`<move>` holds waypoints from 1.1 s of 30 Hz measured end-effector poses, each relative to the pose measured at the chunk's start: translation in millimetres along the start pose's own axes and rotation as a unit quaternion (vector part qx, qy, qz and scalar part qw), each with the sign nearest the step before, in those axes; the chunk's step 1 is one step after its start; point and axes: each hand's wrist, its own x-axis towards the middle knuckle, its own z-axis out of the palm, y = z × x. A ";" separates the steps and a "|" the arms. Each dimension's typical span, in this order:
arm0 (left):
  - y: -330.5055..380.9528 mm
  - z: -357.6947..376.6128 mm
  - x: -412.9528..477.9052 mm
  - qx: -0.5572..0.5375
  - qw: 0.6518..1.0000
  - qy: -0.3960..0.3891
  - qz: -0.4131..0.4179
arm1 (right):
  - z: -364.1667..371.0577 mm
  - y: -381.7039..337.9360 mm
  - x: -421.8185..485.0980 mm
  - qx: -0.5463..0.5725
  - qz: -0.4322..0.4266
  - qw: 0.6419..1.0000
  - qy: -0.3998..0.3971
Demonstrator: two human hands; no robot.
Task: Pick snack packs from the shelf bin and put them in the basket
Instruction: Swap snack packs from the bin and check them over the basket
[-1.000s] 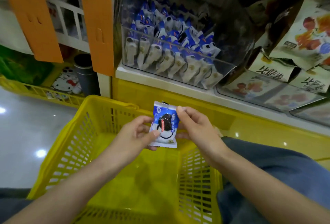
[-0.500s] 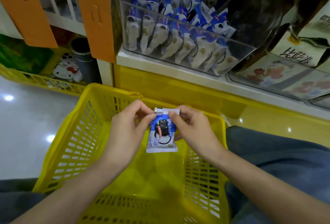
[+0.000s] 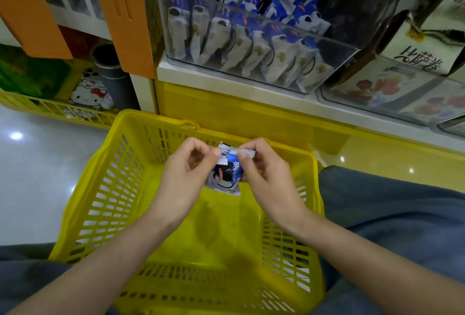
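A blue-and-white snack pack [image 3: 226, 175] hangs upright over the inside of the yellow basket [image 3: 105, 189]. My left hand [image 3: 186, 181] pinches the left end of its crimped top seal between thumb and fingers. My right hand [image 3: 264, 179] pinches the right end of the same seal. The basket's floor below the pack looks bare. Above, a clear shelf bin [image 3: 251, 45] holds several more packs of the same kind standing in rows.
The basket sits on the floor between my knees in blue trousers [image 3: 392, 209], against a yellow shelf base [image 3: 251, 116]. Right of the bin are bins of other snack bags [image 3: 415, 81]. At left stand orange panels [image 3: 125, 13] and another yellow basket [image 3: 50, 111].
Both hands have moved down with the pack, from in front of the shelf base into the basket's mouth. My grip shifted from the pack's sides to its top seal.
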 end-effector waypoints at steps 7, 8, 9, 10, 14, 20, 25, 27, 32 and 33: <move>-9.3 5.0 -7.9 0.002 0.994 -0.097 -0.053 | -3.1 2.7 1.5 0.018 0.053 0.998 -0.028; -10.8 6.7 -10.6 0.005 0.993 -0.109 -0.052 | -4.2 2.3 1.9 -0.002 0.042 0.998 -0.039; -12.2 8.5 -13.4 -0.001 0.991 -0.122 -0.057 | -4.9 2.2 2.2 -0.018 0.034 0.998 -0.043; -13.4 10.0 -15.7 -0.014 0.989 -0.134 -0.065 | -5.6 2.8 2.4 -0.026 0.033 0.998 -0.040; -14.8 9.7 -16.7 -0.032 0.989 -0.134 -0.059 | -6.4 8.0 1.9 0.039 0.085 0.995 -0.030; -16.5 10.9 -18.6 -0.019 0.995 -0.090 -0.038 | -9.3 14.2 -2.6 0.054 0.085 0.995 -0.005; -26.6 15.0 -19.7 -0.024 0.990 -0.063 -0.123 | -9.9 21.5 -13.2 -0.012 0.020 1.000 0.002; -32.4 18.4 -22.6 -0.020 0.984 -0.089 -0.154 | -11.4 28.0 -16.6 -0.006 0.038 0.999 0.006; -52.9 35.7 -29.5 0.006 0.981 -0.141 -0.130 | -15.4 50.1 -27.6 0.035 0.119 0.992 0.009; -59.3 38.5 -28.9 0.015 0.980 -0.148 -0.132 | -16.9 55.3 -30.2 0.026 0.119 0.993 0.004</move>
